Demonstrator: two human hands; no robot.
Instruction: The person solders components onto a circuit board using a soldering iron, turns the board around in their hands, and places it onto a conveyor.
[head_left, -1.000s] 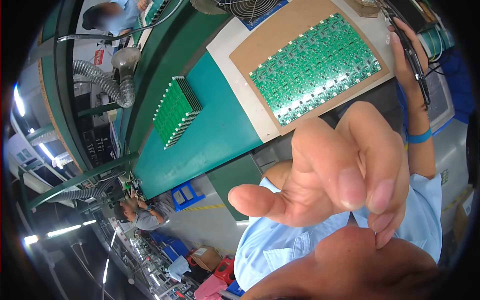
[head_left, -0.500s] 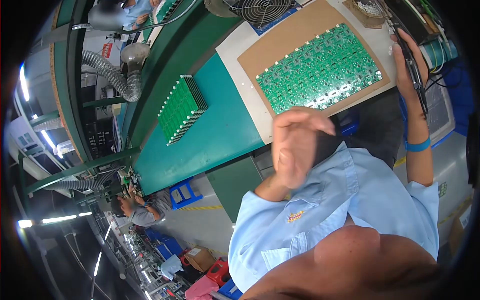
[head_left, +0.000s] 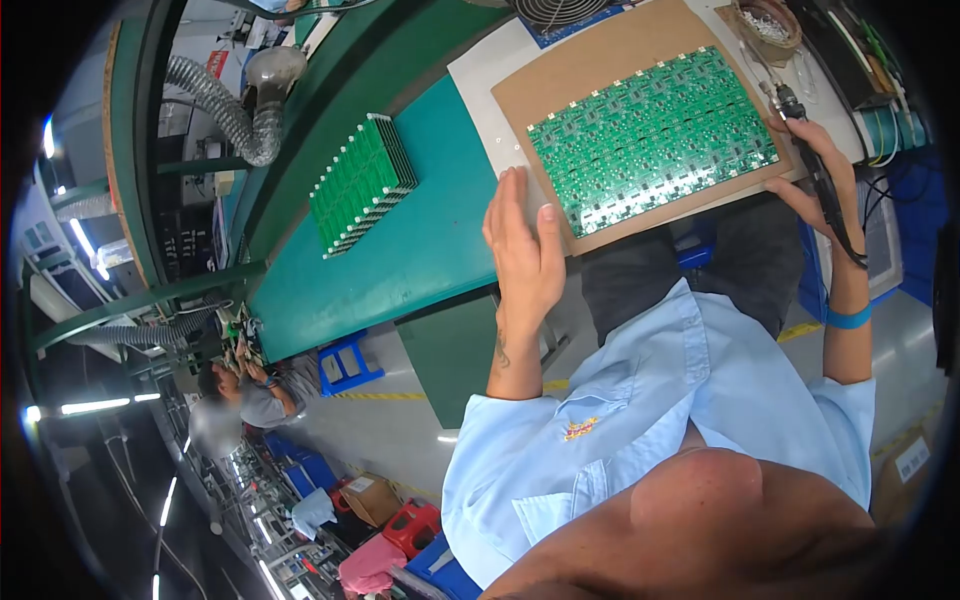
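Note:
My left hand [head_left: 525,245] lies with fingers stretched and thumb apart, at the left edge of the brown cardboard [head_left: 512,100]. It holds nothing. On the cardboard rests a green panel of circuit boards [head_left: 655,140] with many small components. Beyond its right side, my right hand [head_left: 840,185], with a blue wristband, has a black soldering iron [head_left: 820,170] lodged between thumb and fingers. The iron's front end points up toward a small bowl [head_left: 770,25] of whitish bits, and its cable trails down past the wrist. My right thumb and fingertips reach to the cardboard's right edge.
A stack of green circuit panels [head_left: 365,185] stands on the teal bench top [head_left: 440,220]. A fan [head_left: 560,10] sits at the back. A flexible duct [head_left: 235,120] hangs at the left. Further off, another person [head_left: 265,395] works beside a blue stool [head_left: 348,365].
My left hand has moved left, from the panel's near corner to the cardboard's left edge, and its fingers have straightened. My right hand has come down slightly, its thumb now apart, still with the soldering iron.

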